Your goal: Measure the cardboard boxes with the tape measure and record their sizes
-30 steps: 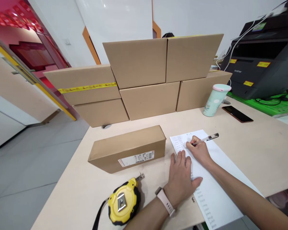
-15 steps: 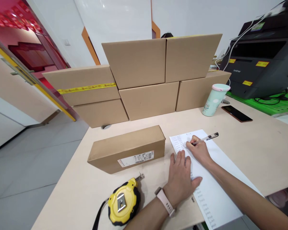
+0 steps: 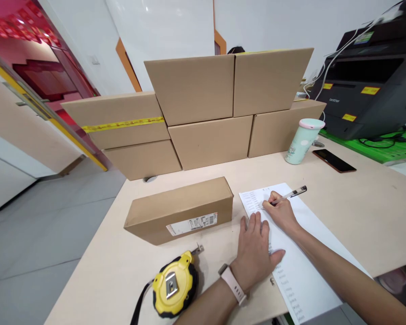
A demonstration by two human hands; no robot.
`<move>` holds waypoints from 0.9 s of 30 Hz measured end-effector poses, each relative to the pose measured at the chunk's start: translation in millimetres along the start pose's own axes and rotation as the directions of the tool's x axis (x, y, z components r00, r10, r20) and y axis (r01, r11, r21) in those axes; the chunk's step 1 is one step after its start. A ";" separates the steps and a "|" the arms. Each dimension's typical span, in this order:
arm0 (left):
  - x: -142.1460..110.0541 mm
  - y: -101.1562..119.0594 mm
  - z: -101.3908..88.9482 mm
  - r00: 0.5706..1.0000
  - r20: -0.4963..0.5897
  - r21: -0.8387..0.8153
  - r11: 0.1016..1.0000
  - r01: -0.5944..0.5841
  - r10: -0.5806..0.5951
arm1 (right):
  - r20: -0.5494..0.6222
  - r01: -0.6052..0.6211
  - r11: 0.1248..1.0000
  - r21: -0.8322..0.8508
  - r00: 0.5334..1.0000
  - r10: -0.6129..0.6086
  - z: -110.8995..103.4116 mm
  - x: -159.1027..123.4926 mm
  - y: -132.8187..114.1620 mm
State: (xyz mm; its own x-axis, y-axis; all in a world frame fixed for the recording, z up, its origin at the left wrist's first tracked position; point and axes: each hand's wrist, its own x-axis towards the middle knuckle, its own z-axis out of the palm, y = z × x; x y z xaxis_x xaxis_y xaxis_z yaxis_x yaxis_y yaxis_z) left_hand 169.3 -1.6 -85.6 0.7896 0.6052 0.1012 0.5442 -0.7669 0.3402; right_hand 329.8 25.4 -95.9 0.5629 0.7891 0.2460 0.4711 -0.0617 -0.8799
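Observation:
A pen (image 3: 292, 193) with a clear barrel and black end is pinched in my right hand (image 3: 281, 214), its tip over the written lines of a white paper sheet (image 3: 320, 253). My left hand (image 3: 255, 248) lies flat with fingers stretched, across the sheet's left edge and the table; a watch with a pink strap is on that wrist. Left of the sheet stands a long cardboard box (image 3: 182, 203) with a white printed label. Nearer me, a yellow and black tape measure (image 3: 175, 285) rests on the table, its metal hook end sticking out.
Several cardboard boxes (image 3: 209, 142) are stacked along the table's back. A mint cup (image 3: 304, 141) and a phone (image 3: 334, 160) stand and lie at the right, beside a black printer (image 3: 368, 90) on a green surface (image 3: 368, 146). The top of a person's head shows behind the boxes.
The pen's rear end has shifted slightly left and down as my right hand moves a little. My left hand and the other things stay where they were.

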 end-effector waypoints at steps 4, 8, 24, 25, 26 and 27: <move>-0.1 0.0 0.2 1.000 0.013 0.007 1.000 0.002 -0.002 | -0.006 0.006 1.000 -0.007 1.000 -0.006 0.4 -0.2 1.8; 0.0 -0.2 -0.6 1.000 0.008 0.006 1.000 0.002 -0.002 | -0.008 0.017 1.000 -0.012 1.000 -0.018 0.6 -0.1 1.6; -1.1 -1.8 0.9 1.000 -0.011 -0.023 1.000 -0.002 0.001 | 0.062 0.271 0.935 -0.229 0.962 -0.264 -17.7 18.4 16.0; -1.5 -1.6 1.5 1.000 -0.014 -0.031 1.000 -0.003 0.002 | 0.093 0.305 0.917 -0.258 0.952 -0.290 -20.7 21.3 18.6; -2.1 -0.7 1.5 1.000 -0.017 -0.038 0.999 -0.003 0.002 | 0.121 0.331 0.899 -0.286 0.943 -0.309 -23.1 23.7 21.7; -3.0 1.2 0.6 1.000 -0.021 -0.042 0.999 -0.003 0.002 | 0.144 0.350 0.884 -0.311 0.936 -0.320 -24.5 25.4 25.0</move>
State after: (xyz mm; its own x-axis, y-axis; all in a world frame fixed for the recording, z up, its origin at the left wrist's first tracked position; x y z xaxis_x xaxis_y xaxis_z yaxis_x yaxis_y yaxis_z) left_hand 167.7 -4.5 -86.0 0.7847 0.6078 0.1213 0.5294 -0.7591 0.3787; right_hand 372.6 28.9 -101.7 0.2785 0.8465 0.4538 0.8243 0.0319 -0.5653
